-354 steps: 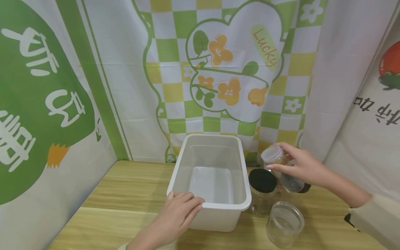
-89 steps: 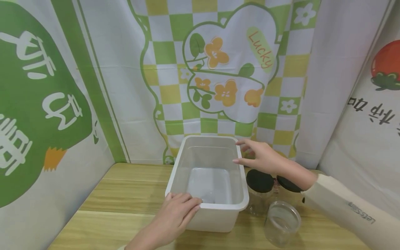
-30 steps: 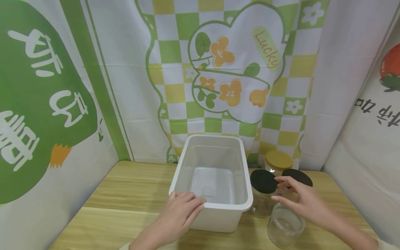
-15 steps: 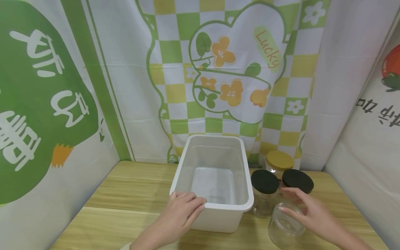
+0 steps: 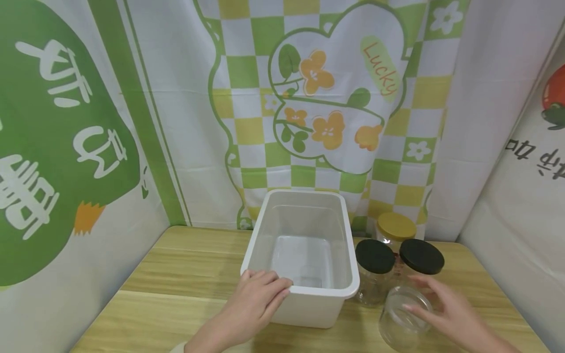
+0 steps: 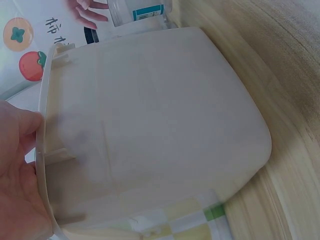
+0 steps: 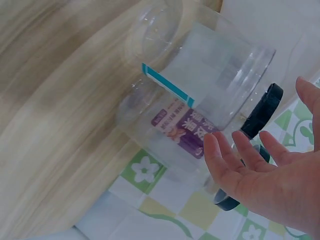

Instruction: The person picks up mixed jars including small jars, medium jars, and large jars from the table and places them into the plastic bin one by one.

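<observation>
In the head view my left hand [image 5: 247, 306] holds the near rim of a pale grey plastic bin [image 5: 304, 309], fingers over the edge. The left wrist view shows the bin's outer wall [image 6: 150, 120] beside this hand [image 6: 20, 170]. My right hand [image 5: 450, 311] is over a lidless clear plastic jar [image 5: 395, 323], thumb and fingers apart around its mouth. In the right wrist view the right hand's fingers [image 7: 250, 160] are spread, with the lidless jar [image 7: 220, 60] beside them. A faint see-through shape lies low at the bin's near end; its kind is unclear.
Two clear jars with black lids, one at the bin's side [image 5: 375, 257] and another farther right [image 5: 421, 256], stand behind the lidless jar. A yellow-lidded jar [image 5: 396, 226] stands behind them. Printed cloth [image 5: 326, 122] hangs behind the wooden table [image 5: 190, 274].
My right hand held a clear jar at first, then was at the bin's right rim with nothing in it. It has since come down over the lidless jar. My left hand stays on the rim.
</observation>
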Action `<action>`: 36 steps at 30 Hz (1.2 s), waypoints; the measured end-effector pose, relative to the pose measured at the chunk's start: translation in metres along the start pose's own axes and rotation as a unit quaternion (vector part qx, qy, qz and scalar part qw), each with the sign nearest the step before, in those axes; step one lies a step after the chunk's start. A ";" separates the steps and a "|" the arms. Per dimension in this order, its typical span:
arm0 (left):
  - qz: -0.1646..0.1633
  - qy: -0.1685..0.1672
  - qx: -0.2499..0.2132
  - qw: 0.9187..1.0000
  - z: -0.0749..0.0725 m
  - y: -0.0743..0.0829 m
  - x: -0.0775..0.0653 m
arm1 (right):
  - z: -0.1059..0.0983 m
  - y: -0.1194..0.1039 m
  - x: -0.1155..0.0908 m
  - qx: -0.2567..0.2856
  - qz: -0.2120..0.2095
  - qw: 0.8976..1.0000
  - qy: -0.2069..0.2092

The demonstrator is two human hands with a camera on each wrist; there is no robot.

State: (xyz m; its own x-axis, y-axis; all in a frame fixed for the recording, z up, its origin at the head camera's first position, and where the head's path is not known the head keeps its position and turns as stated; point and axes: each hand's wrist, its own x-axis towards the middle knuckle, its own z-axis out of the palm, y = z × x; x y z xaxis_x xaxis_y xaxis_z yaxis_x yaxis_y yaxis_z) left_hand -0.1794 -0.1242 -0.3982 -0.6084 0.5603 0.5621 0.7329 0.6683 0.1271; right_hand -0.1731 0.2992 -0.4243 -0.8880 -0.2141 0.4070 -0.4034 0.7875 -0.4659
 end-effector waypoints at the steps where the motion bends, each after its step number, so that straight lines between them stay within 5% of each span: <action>1: -0.001 -0.001 0.000 1.000 0.000 0.000 0.000 | -0.001 0.000 -0.001 0.002 0.013 1.000 -0.012; 6: -0.005 -0.007 -0.001 1.000 -0.001 0.000 0.000 | -0.002 0.003 -0.006 0.016 0.065 0.996 -0.056; 17: -0.005 -0.008 -0.003 1.000 -0.002 0.001 0.001 | 0.012 0.008 -0.019 0.050 0.119 0.989 -0.073; 29: -0.006 -0.008 -0.007 1.000 -0.002 0.001 0.000 | 0.028 0.019 -0.026 0.069 0.134 0.985 -0.079; 36: -0.006 -0.008 -0.007 1.000 -0.002 0.001 0.000 | 0.036 0.022 -0.029 0.047 0.106 0.993 -0.038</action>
State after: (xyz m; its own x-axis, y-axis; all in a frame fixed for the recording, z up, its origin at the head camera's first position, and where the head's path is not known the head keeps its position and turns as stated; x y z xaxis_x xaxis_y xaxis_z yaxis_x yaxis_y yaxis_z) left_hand -0.1778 -0.1243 -0.3965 -0.6221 0.5595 0.5476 0.7291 0.6689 0.1450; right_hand -0.1641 0.3015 -0.4745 -0.9677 -0.0955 0.2333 -0.2218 0.7623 -0.6080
